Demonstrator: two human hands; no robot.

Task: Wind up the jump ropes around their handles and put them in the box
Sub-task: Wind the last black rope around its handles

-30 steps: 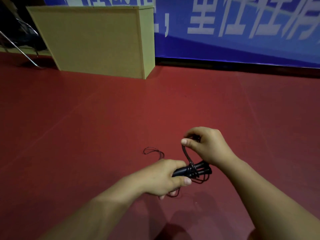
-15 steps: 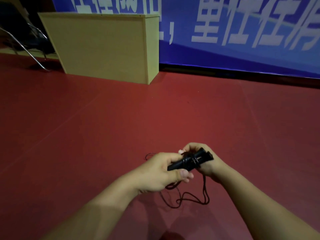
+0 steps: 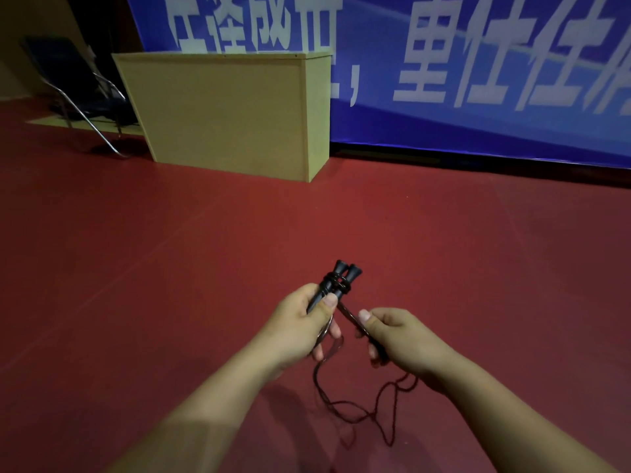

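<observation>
**Rope half wound, both my hands on it over the red floor**

I am looking down at a dark red floor (image 3: pixel 170 268) with a smooth matte face and a few faint straight seams running across it. At the back a blue banner (image 3: pixel 478 80) with large white characters covers the wall down to a dark strip at floor level. In front of it, to the left of middle, stands a pale yellow-tan wooden box (image 3: pixel 222 114), set on the floor with its long side toward me. Left of the box sits a dark chair (image 3: pixel 78 93) with a bent metal-tube frame.

My left hand (image 3: pixel 300 326) grips the two black handles (image 3: pixel 336 285) of the jump rope side by side, thumb pressed over them, their flared ends pointing up and away from me above my fist. A few turns of black rope (image 3: pixel 336 285) circle the handles just above my thumb. From those turns a strand runs down and right to my right hand (image 3: pixel 403 336), which pinches it between thumb and curled fingers, just beside my left. The remaining rope hangs below both hands in loose loops (image 3: pixel 362 414) over the floor, well short of the box.
</observation>
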